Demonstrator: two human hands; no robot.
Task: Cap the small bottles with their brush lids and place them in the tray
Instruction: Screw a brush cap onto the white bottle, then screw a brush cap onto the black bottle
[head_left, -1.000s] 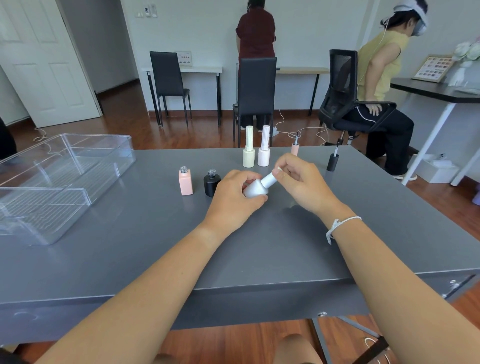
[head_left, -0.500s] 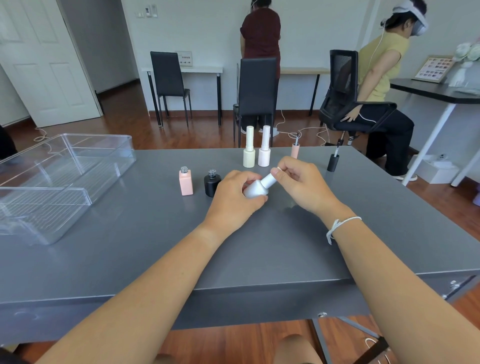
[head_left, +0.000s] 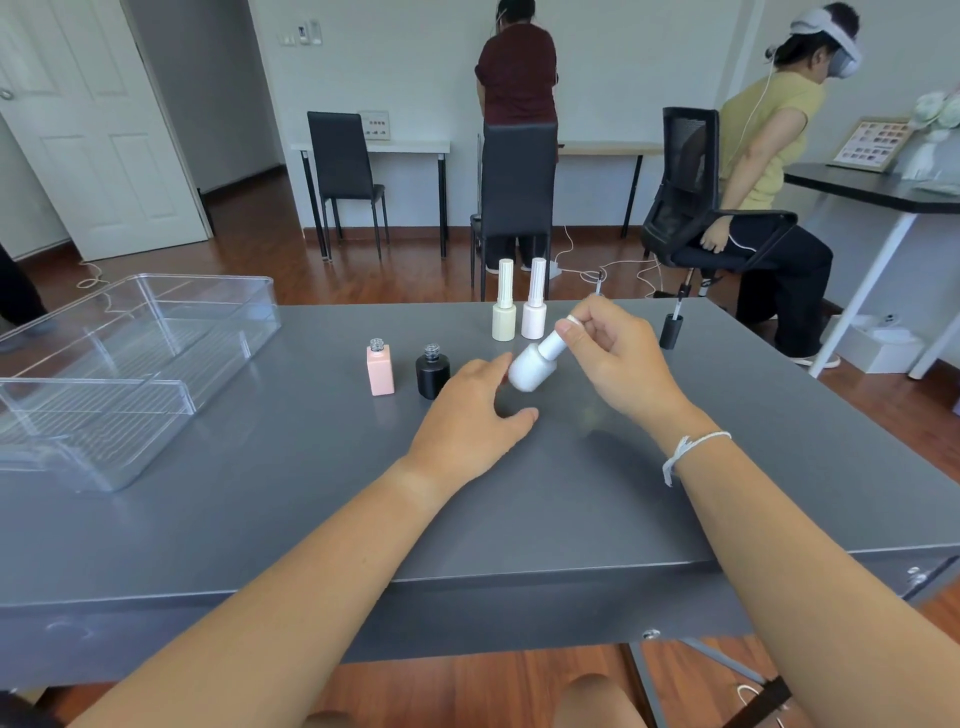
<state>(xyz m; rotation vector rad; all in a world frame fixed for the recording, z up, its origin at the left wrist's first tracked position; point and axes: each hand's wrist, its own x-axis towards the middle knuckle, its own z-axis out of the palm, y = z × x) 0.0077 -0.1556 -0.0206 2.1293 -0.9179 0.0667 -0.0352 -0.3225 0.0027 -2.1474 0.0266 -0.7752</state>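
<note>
White bottle (head_left: 531, 366) held tilted above grey table (head_left: 311, 493), cap pinched by right hand (head_left: 615, 358). Left hand (head_left: 470, 415) spread loosely, just beside bottle base. Clear tray (head_left: 130, 364) well apart at left. Risk judged: bottle dropped if pinch slips, uncapped pink bottle (head_left: 380, 370) and black bottle (head_left: 432, 370) toppled. No legible writing seen.

Clear tray (head_left: 124, 364) cut off at left edge — pink lid behind right hand (head_left: 618, 358)
</note>
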